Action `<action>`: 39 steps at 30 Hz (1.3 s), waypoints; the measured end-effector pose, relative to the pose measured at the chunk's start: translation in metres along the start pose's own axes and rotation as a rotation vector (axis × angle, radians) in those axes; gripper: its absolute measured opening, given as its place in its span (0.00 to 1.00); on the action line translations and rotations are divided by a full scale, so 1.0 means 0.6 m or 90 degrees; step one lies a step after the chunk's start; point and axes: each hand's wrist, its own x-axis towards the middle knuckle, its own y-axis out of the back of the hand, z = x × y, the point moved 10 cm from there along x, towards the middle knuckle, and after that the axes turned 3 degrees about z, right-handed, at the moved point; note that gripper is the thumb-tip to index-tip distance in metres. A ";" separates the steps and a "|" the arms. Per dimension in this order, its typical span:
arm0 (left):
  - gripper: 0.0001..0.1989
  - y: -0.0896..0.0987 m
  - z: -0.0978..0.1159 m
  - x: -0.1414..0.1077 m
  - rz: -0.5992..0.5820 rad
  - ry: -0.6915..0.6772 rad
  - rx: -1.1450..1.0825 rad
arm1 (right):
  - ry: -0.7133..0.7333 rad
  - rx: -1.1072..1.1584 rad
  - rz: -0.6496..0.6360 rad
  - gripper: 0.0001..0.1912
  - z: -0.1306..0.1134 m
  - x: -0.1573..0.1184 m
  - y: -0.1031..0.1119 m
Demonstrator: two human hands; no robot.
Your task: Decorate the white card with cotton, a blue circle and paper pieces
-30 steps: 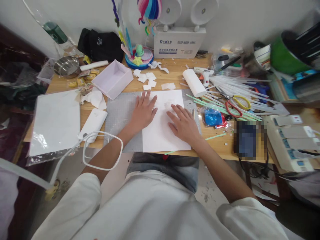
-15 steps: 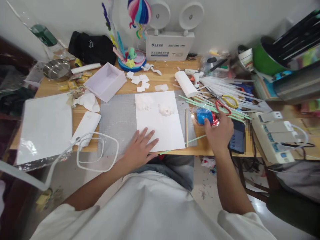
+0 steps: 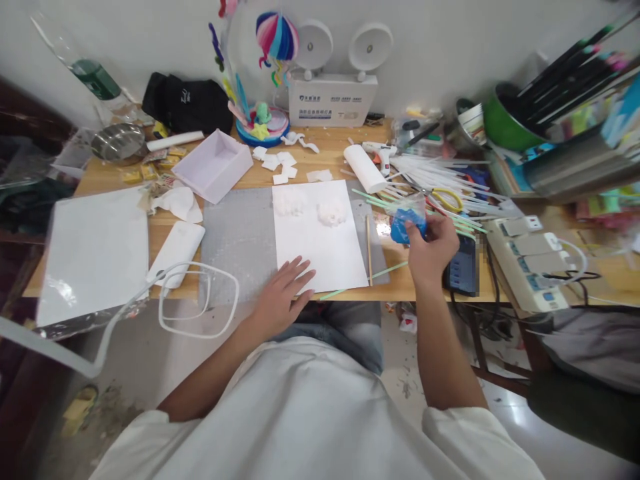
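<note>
Held blue packet (image 3: 401, 229) in right grip (image 3: 434, 243), closed in a pinch on its right side, thumb on near face, other fingers bent behind. Kept over right part of worktop (image 3: 410, 290), just off grey mat (image 3: 237, 240), apart from white paper (image 3: 320, 257). Could not tell if lifted fully clear of the surface.

Left grip (image 3: 283, 297) spread loosely and holding nothing, placed palm down at near left corner of white paper, fingertips over the sheet. Saw two fluff clumps (image 3: 331, 212) on far half of sheet, clear of both grips.

To do well: probably best pinched firmly but without squeezing hard. Looked like thin, clear film, so likely limp and slippery; safer taken by a bunched fold than by one loose layer. Seemed wise to carry raised rather than drag, given wooden stick (image 3: 369, 257) between packet and sheet. Also called for care near phone (image 3: 463, 270), just right of right grip, and near scissors (image 3: 447, 199) and pale green strips (image 3: 370, 199) beyond, likely to snag loose film. Needed only light pressure at left; risked creasing or skewing the sheet and upsetting fluff by leaning harder.
</note>
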 end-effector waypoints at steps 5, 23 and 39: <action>0.19 0.061 0.026 0.080 0.179 0.109 -0.259 | -0.079 0.283 -0.180 0.20 -0.089 -0.115 -0.040; 0.11 0.048 -0.068 0.224 0.013 0.082 -0.329 | -0.016 0.268 -0.296 0.16 -0.119 -0.108 -0.174; 0.14 -0.025 -0.163 0.278 -0.212 0.281 -0.610 | -0.025 0.364 -0.613 0.22 -0.119 -0.034 -0.287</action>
